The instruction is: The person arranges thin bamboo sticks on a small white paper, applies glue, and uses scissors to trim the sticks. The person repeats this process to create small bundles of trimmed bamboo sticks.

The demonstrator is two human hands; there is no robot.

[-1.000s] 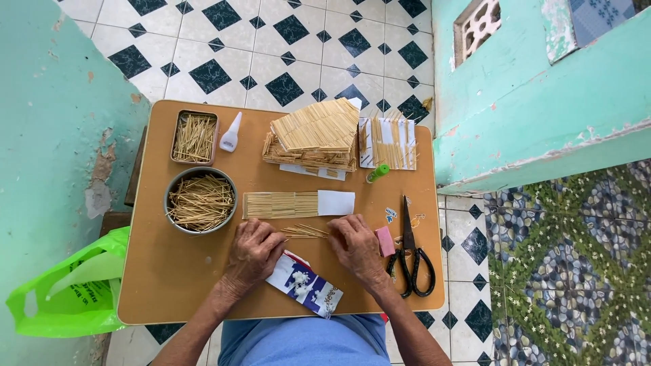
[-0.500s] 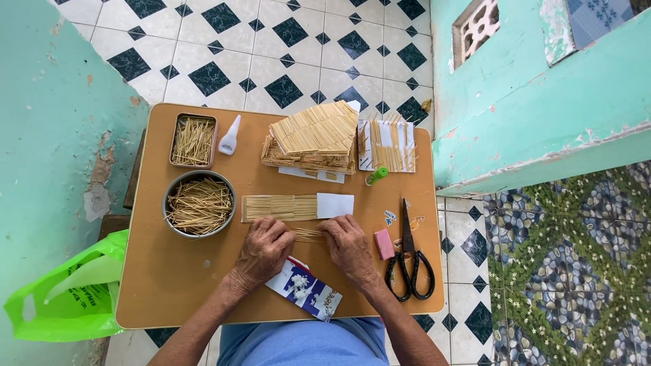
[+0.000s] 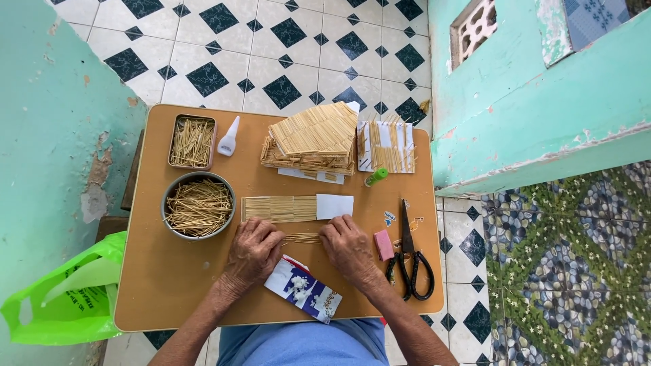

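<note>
The 2 hands (image 3: 302, 247) seemingly pinch thin sticks (image 3: 302, 238) on the table (image 3: 169, 285).

My left hand (image 3: 254, 249) and right hand (image 3: 348, 245) lie palm down, side by side, fingers curled inward toward each other, both forearms angling in from below.

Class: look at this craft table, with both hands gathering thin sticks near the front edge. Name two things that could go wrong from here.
1. The left hand and right hand press a small bundle of sticks between them; loose ends could splay or roll out of line.
2. The open scissors lie just beside the right hand, blades pointing away; a sideways sweep might knock them toward the table edge.
</note>
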